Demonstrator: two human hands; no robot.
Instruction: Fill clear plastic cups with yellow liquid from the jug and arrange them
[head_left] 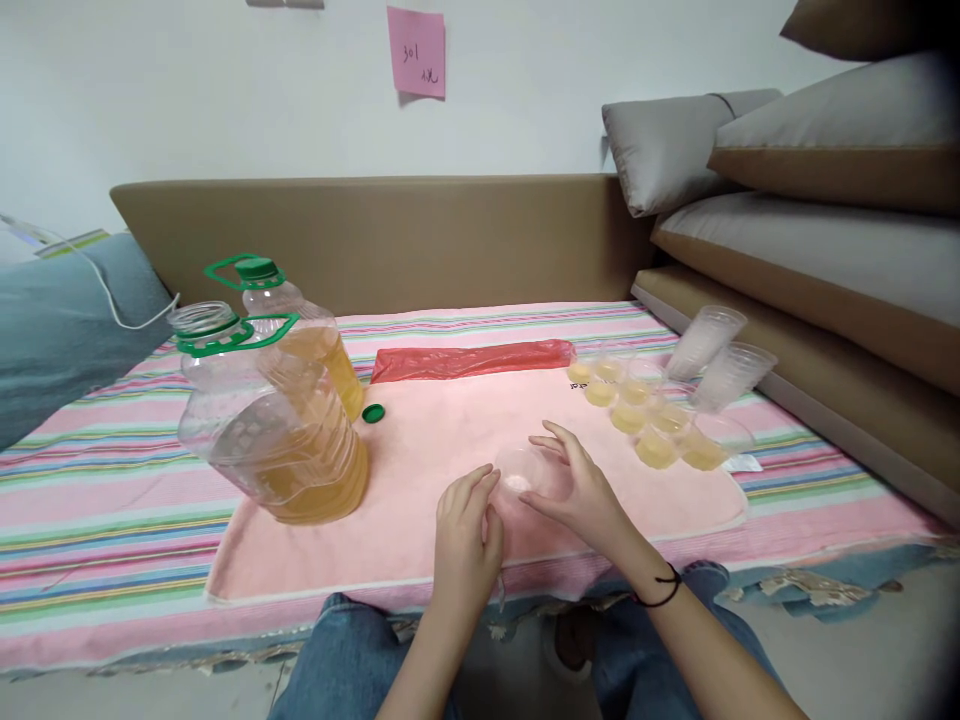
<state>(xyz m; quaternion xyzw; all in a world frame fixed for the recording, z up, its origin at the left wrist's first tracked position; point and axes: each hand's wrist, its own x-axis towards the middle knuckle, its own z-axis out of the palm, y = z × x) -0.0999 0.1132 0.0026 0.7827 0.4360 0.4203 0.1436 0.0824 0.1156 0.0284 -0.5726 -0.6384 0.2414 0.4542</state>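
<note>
Seen from the head camera, two bare hands bracket one clear cup (pixel 517 482) on a pink cloth (pixel 405 480), probably because plastic so light tips easily. The left hand (pixel 466 520) is loosely curved, its fingertips just beside the cup's left side, closed around nothing; the right hand (pixel 581 490), half open, spreads thumb and fingers about the other side, though whether it presses on the wall cannot be told. Left of the grip stand two jugs of amber liquid, a nearer jug (pixel 277 450) with bare neck and a farther jug (pixel 339 362), capped; one loose green cap (pixel 373 413) lies beside them, presumably off the nearer one. Right of the grip, eight cups of yellow liquid (pixel 656 450) appear bunched together, likely to save room, with two stacks of clear cups (pixel 703 345) just beyond. One red plastic bag (pixel 472 361) lies stretched beyond the hands.
</note>
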